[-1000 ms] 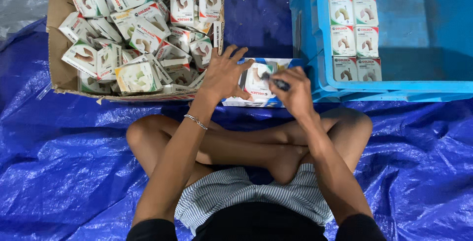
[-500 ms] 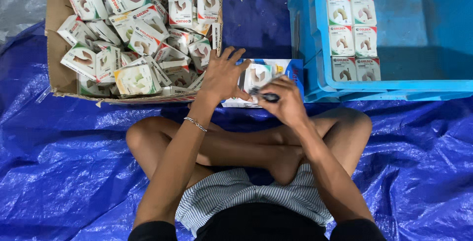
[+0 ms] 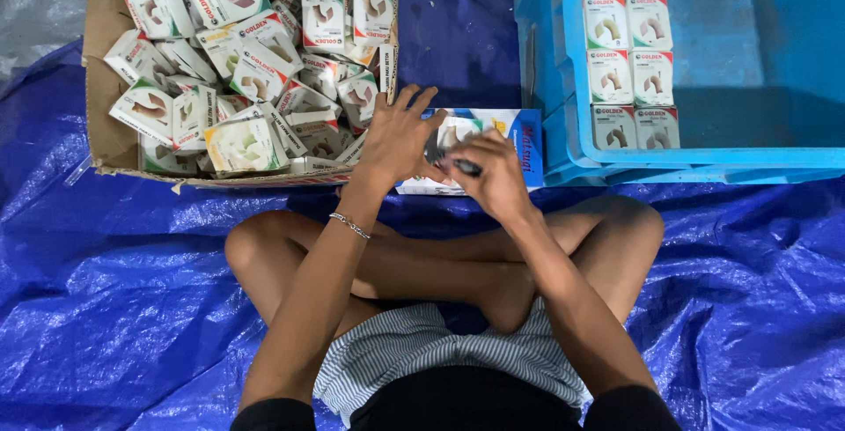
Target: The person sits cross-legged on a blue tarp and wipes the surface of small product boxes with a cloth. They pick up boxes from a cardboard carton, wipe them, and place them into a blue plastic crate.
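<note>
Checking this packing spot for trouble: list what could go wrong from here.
1. The cardboard box is heaped with loose small cartons; those at its near edge could spill onto the blue tarp.
2. The left hand steadies the blue-edged box while the right hand works a small dark tool close to those fingers; a slip might nick them.

Hands hide most of the small box (image 3: 493, 132).

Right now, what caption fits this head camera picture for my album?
Both hands, left hand and right hand, press a small white-and-blue carton between a brown cardboard box and blue plastic crate.
</note>
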